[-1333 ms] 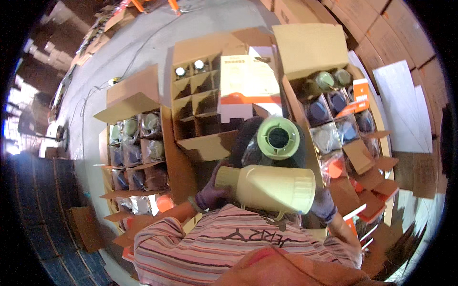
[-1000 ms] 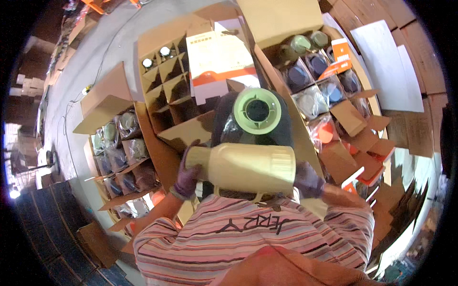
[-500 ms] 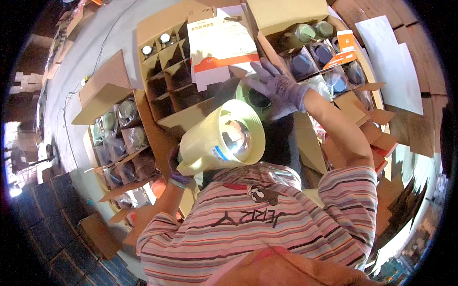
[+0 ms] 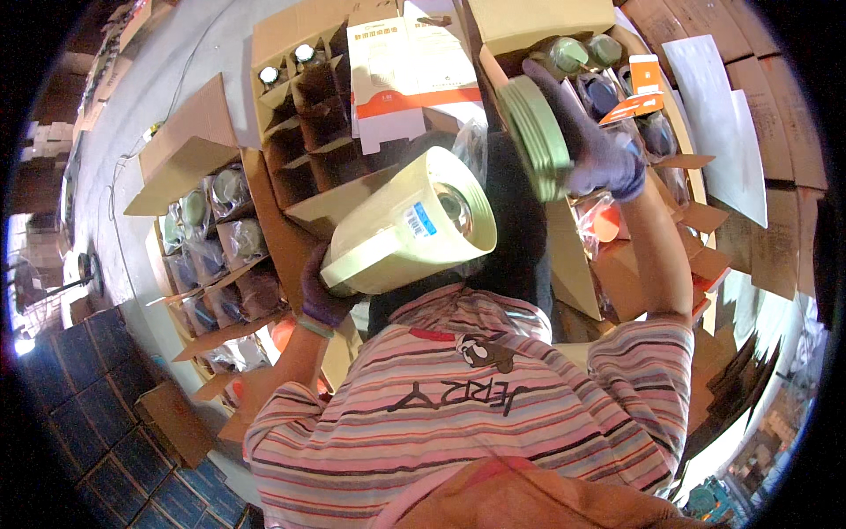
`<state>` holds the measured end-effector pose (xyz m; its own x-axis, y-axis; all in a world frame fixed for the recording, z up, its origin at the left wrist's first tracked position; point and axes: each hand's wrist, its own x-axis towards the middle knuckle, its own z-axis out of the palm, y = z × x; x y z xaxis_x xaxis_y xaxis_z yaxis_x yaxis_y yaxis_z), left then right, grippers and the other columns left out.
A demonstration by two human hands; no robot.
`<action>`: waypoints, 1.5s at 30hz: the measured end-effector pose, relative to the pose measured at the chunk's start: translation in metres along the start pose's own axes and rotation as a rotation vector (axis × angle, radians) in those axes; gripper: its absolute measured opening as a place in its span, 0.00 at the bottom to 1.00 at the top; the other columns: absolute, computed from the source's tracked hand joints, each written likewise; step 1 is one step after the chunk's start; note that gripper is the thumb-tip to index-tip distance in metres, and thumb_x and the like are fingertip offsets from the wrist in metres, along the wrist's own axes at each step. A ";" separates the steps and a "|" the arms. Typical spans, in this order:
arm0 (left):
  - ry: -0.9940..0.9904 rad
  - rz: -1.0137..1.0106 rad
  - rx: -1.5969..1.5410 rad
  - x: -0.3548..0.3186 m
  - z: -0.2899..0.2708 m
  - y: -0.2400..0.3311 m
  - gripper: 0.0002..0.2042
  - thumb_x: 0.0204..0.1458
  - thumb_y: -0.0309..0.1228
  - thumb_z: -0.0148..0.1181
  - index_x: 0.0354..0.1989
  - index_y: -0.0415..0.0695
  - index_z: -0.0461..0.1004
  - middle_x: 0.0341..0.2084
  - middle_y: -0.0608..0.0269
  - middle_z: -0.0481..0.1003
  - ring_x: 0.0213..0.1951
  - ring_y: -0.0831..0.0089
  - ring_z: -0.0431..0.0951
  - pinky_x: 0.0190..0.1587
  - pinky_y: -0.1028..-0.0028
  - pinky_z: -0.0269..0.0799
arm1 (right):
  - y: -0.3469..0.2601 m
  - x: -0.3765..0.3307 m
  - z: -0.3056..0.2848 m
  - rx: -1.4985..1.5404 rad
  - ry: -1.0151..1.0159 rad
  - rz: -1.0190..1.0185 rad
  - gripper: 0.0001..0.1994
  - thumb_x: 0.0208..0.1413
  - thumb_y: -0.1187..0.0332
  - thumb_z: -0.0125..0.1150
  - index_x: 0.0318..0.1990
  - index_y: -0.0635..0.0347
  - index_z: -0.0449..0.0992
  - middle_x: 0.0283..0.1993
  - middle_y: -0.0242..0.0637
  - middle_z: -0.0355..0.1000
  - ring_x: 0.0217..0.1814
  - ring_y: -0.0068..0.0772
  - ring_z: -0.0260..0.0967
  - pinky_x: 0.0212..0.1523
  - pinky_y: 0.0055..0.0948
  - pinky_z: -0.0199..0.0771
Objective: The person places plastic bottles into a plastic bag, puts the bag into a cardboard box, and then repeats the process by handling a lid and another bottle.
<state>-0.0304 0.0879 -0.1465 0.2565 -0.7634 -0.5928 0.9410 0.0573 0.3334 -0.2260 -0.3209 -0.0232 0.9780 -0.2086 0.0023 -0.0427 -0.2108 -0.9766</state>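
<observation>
My left hand (image 4: 324, 289), in a purple-grey glove, is closed around the lower end of a pale yellow-green jug shell (image 4: 379, 242). The shell tilts with its wide open end to the upper right. Inside that end a shiny silvery liner (image 4: 453, 210) shows, and a blue-and-white label (image 4: 420, 220) is on the side. My gloved right hand (image 4: 592, 148) grips a round green threaded cap (image 4: 535, 137), held edge-on, apart from the jug. Its fingertips are partly hidden behind the cap. Clear plastic film (image 4: 472, 150) lies between the two.
Ahead stands a divided carton (image 4: 317, 216) with two silver-topped items at its far left and a white-and-orange box sheet (image 4: 412, 70) over it. Cartons of wrapped green and dark cups stand right (image 4: 493, 26) and left (image 4: 189, 150). Dark boxes (image 4: 97, 388) line the lower left.
My right hand has moved right and up with the green cap, away from the jug's open end, turning it edge-on. The jug has tipped further sideways in my left hand.
</observation>
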 end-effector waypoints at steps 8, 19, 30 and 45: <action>0.142 -0.027 -0.017 0.009 0.021 0.011 0.24 0.55 0.48 0.46 0.55 0.47 0.68 0.50 0.55 0.72 0.51 0.56 0.72 0.54 0.53 0.69 | -0.019 0.002 0.054 -0.415 -0.116 -0.308 0.66 0.13 0.51 0.82 0.68 0.54 0.48 0.65 0.48 0.54 0.64 0.52 0.52 0.66 0.45 0.53; 0.156 -0.043 -0.002 0.012 0.017 0.016 0.24 0.53 0.48 0.48 0.54 0.45 0.69 0.47 0.53 0.73 0.49 0.56 0.73 0.52 0.54 0.71 | -0.017 0.003 0.063 -0.505 -0.173 -0.341 0.62 0.16 0.51 0.79 0.67 0.55 0.51 0.64 0.47 0.55 0.64 0.53 0.52 0.66 0.44 0.52; 0.076 0.602 0.379 -0.007 0.010 0.024 0.24 0.59 0.40 0.48 0.59 0.38 0.61 0.54 0.52 0.68 0.54 0.60 0.70 0.56 0.60 0.66 | 0.026 -0.030 0.081 0.639 0.091 0.361 0.41 0.51 0.60 0.59 0.69 0.64 0.44 0.68 0.43 0.52 0.70 0.34 0.48 0.67 0.33 0.50; -0.149 0.718 0.879 0.011 0.152 0.111 0.34 0.55 0.54 0.46 0.61 0.37 0.60 0.54 0.51 0.67 0.52 0.61 0.69 0.55 0.65 0.66 | 0.032 -0.035 0.062 0.258 0.385 -0.077 0.40 0.44 0.64 0.62 0.66 0.65 0.51 0.66 0.45 0.56 0.68 0.39 0.53 0.66 0.34 0.52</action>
<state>0.0430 -0.0124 -0.0044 0.5888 -0.8081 0.0150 0.0932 0.0863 0.9919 -0.2487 -0.2606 -0.0676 0.8271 -0.5514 0.1093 0.1272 -0.0057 -0.9919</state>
